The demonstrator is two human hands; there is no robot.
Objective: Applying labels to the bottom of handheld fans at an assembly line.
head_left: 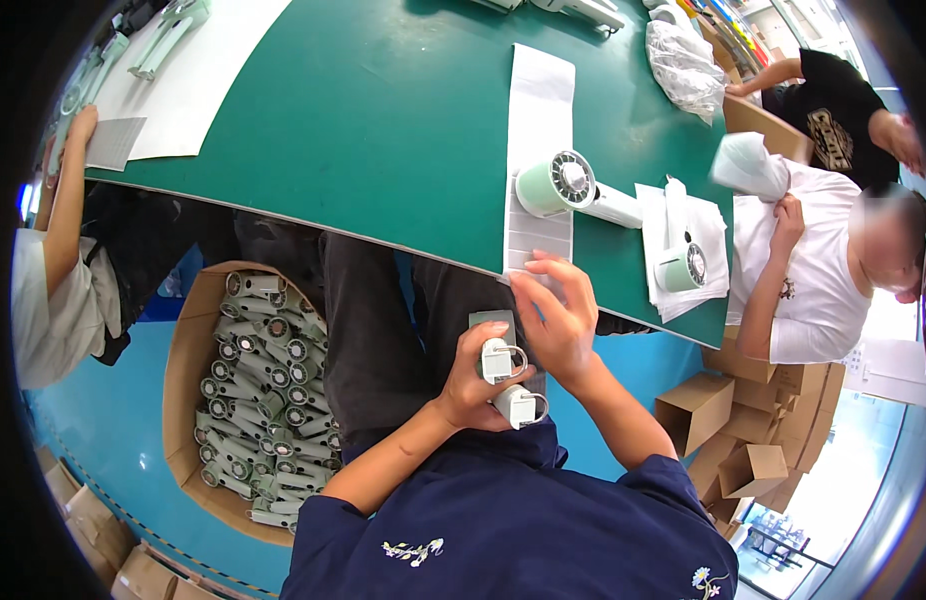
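Note:
My left hand is closed round two pale handheld fans, side by side over my lap. Their square handle ends, one upper and one lower, face up, each with a small loop; their fan heads are hidden. My right hand is raised just above them, fingers curved and apart, with its fingertips at the near end of a long white label strip on the table's edge. On that strip lies a mint-green handheld fan, its white handle pointing right.
A green table spans the front. Another fan lies on white sheets at right, near a plastic bag. A carton full of fans stands lower left. Co-workers flank the table; empty boxes stack at right.

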